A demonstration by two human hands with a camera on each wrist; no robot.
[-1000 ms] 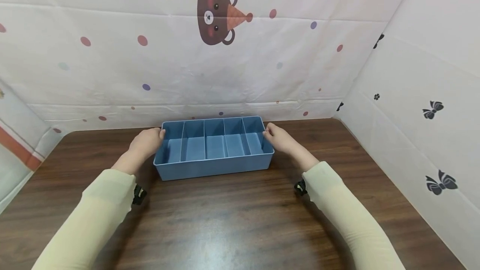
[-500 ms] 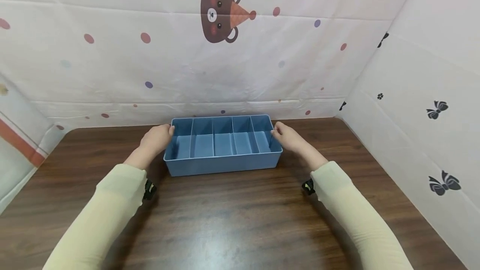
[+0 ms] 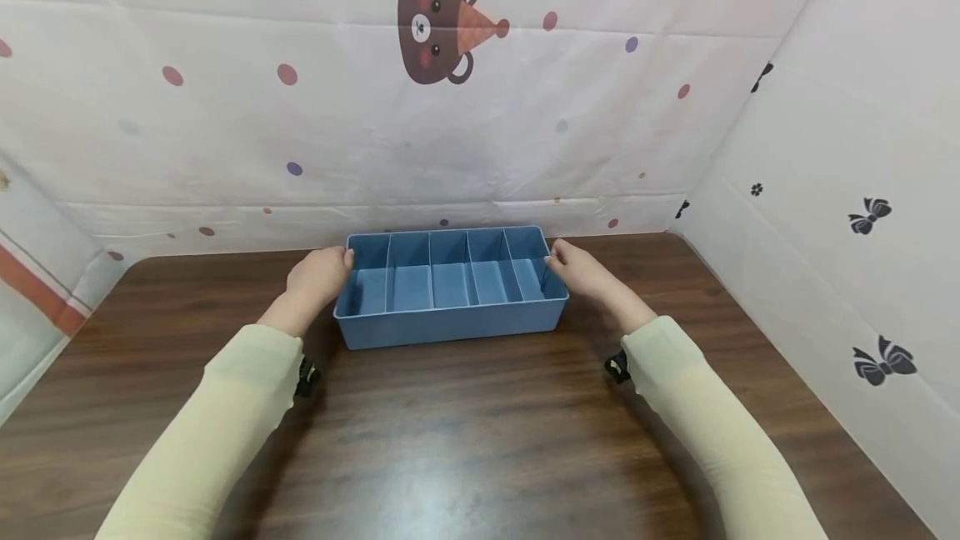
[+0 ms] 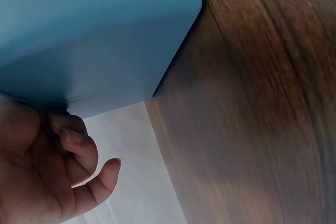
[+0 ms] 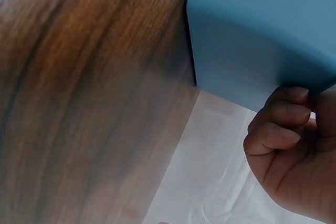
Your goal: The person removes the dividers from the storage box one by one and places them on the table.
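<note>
A blue plastic organizer box (image 3: 453, 327) with several compartments stands near the back of the wooden table, its compartments bare inside. At its left end, my left hand (image 3: 318, 277) pinches the rim, thumb over the edge. My right hand (image 3: 581, 269) grips the opposite end wall in the same way. The left wrist view shows curled left fingers (image 4: 79, 150) against the outer side of the box, the little finger sticking out. In the right wrist view, the right fingers (image 5: 278, 124) are curled against the box's outer wall.
The brown wooden table (image 3: 450, 432) stretches toward me in front of the box. Behind it hangs a white dotted wall covering (image 3: 480, 140) with a printed bear (image 3: 431, 23). Another white wall (image 3: 810, 273) with bow prints borders the right side.
Held by both hands, the box has shifted to the right along the table, mostly in the first half second. In the last half second it moved only slightly.
</note>
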